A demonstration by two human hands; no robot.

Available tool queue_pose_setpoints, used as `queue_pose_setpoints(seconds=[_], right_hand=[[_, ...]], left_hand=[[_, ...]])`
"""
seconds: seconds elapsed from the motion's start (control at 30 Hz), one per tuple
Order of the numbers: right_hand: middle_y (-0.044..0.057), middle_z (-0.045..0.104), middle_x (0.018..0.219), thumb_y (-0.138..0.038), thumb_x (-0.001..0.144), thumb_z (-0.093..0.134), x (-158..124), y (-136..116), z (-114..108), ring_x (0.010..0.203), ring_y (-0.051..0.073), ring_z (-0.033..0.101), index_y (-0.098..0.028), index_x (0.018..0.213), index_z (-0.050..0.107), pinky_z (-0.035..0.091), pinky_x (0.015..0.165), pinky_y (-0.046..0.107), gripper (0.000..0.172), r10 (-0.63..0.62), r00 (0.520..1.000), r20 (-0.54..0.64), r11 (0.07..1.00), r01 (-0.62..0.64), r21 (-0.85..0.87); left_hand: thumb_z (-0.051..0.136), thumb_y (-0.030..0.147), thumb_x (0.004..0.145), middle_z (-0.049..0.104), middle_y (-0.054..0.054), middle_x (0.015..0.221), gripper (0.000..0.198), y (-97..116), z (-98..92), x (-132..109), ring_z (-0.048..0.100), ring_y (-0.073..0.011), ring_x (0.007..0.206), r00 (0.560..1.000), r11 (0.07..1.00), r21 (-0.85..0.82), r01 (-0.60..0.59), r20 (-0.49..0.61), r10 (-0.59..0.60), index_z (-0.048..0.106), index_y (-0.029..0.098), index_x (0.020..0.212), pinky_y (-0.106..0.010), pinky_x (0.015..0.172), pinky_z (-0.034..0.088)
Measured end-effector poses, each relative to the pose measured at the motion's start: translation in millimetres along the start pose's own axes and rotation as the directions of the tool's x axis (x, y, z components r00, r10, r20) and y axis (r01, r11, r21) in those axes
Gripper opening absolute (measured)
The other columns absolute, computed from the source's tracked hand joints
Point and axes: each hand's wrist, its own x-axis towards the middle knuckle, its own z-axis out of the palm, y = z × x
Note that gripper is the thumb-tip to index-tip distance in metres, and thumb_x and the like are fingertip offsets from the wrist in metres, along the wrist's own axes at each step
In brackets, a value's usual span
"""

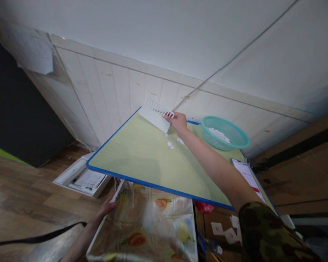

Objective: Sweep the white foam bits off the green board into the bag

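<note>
The right hand (178, 123) reaches out to the far edge of the counter (136, 156), its fingers closed around one end of a white slotted plate (155, 114). The plate is flat and pale, with a row of narrow slots along its far side. It is tilted, with its lower edge at or just above the counter top; contact is hard to tell. The forearm stretches from the near right across the green, blue-edged surface, and a camouflage sleeve (265, 233) covers the upper arm.

A few small white scraps (170, 145) lie on the counter just near of the hand. To the right, at the far side, a teal basket (221, 143) holds a heap of white bits. A printed sheet (247, 174) lies along the counter's right edge, near the elbow.

The left hand (107, 207) is low at the near left, below the counter's near edge. It grips the left rim of a fruit-printed tray (153, 225) that sits under that edge. Farther left, a shallow white box (80, 176) with papers rests on the wooden floor (30, 196) by the panelled wall.
</note>
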Motion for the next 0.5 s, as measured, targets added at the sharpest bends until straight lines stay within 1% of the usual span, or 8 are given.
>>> queue_pose_setpoints(seconds=[0.07, 0.17, 0.3, 0.37, 0.5], right_hand=[[0.003, 0.069, 0.080, -0.042, 0.069, 0.065, -3.6, 3.6, 0.8, 0.075, 0.017, 0.062, -0.014, 0.093, 0.070, 0.048, 0.066, 0.027, 0.037, 0.010, 1.000, -0.004, 1.000, -0.010, 0.011], [0.003, 0.069, 0.080, -0.044, 0.069, 0.065, -8.4, 8.4, 1.8, 0.075, 0.016, 0.062, -0.014, 0.094, 0.070, 0.047, 0.066, 0.026, 0.039, 0.022, 1.000, -0.005, 0.999, -0.022, 0.023], [0.003, 0.070, 0.083, -0.044, 0.069, 0.065, -9.7, 9.8, 4.7, 0.077, 0.016, 0.062, -0.015, 0.095, 0.070, 0.047, 0.066, 0.025, 0.039, 0.032, 0.999, -0.007, 0.999, -0.032, 0.037], [0.003, 0.070, 0.084, -0.043, 0.069, 0.066, -8.2, 8.8, 6.5, 0.078, 0.016, 0.062, -0.015, 0.095, 0.070, 0.047, 0.067, 0.025, 0.038, 0.038, 0.999, -0.012, 0.998, -0.038, 0.046], [0.003, 0.071, 0.086, -0.041, 0.069, 0.066, -4.1, 6.2, 6.7, 0.082, 0.018, 0.063, -0.015, 0.095, 0.069, 0.048, 0.068, 0.026, 0.037, 0.061, 0.997, -0.042, 0.996, -0.058, 0.071]], left_hand=[[0.066, 0.052, 0.067, 0.073, -0.003, 0.110, 0.056, 0.4, 2.6, 3.8, 0.042, -0.0373, 0.129, 1.000, 1.000, -0.001, 0.009, -0.010, -0.009, 0.068, 0.023, 0.115, -0.044, 0.108, 0.032], [0.066, 0.054, 0.067, 0.074, -0.006, 0.107, 0.063, -0.6, 6.3, 8.6, 0.044, -0.0386, 0.127, 1.000, 1.000, -0.003, 0.025, -0.017, -0.025, 0.065, 0.021, 0.121, -0.047, 0.107, 0.034], [0.067, 0.055, 0.065, 0.074, -0.005, 0.107, 0.066, -2.5, 7.2, 10.3, 0.046, -0.0391, 0.125, 0.999, 0.999, -0.005, 0.042, -0.028, -0.042, 0.064, 0.021, 0.122, -0.048, 0.106, 0.035], [0.070, 0.052, 0.062, 0.074, -0.005, 0.106, 0.065, -3.7, 5.3, 9.6, 0.045, -0.0395, 0.126, 0.999, 0.999, -0.003, 0.040, -0.024, -0.040, 0.066, 0.022, 0.119, -0.047, 0.105, 0.035], [0.074, 0.042, 0.061, 0.076, -0.004, 0.102, 0.052, -5.7, 0.7, 8.6, 0.041, -0.0384, 0.129, 1.000, 1.000, -0.006, 0.011, -0.024, -0.011, 0.071, 0.024, 0.109, -0.046, 0.106, 0.035]])
